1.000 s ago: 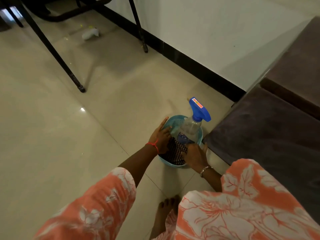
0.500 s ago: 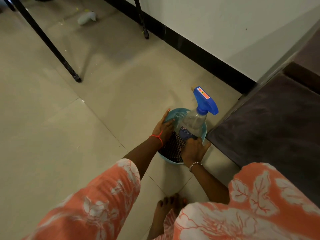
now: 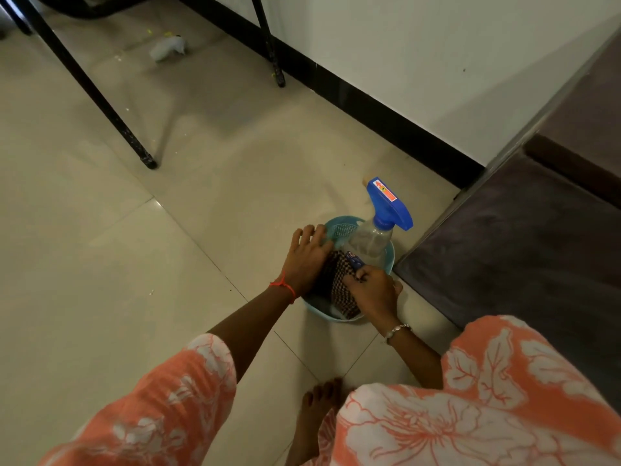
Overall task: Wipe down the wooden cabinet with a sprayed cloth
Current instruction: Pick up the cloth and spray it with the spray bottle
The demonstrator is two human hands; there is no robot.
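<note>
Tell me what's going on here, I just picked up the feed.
A person bends over a blue basket on the floor beside the dark cabinet. The left hand rests on the basket's rim, and the right hand pinches the checked cloth lying inside. The spray bottle stands in the basket too. The cabinet is not yet being wiped.

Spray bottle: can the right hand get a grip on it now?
Likely yes, once it drops the checked cloth it pinches: the right hand sits beside the spray bottle, whose neck stands clear.
</note>
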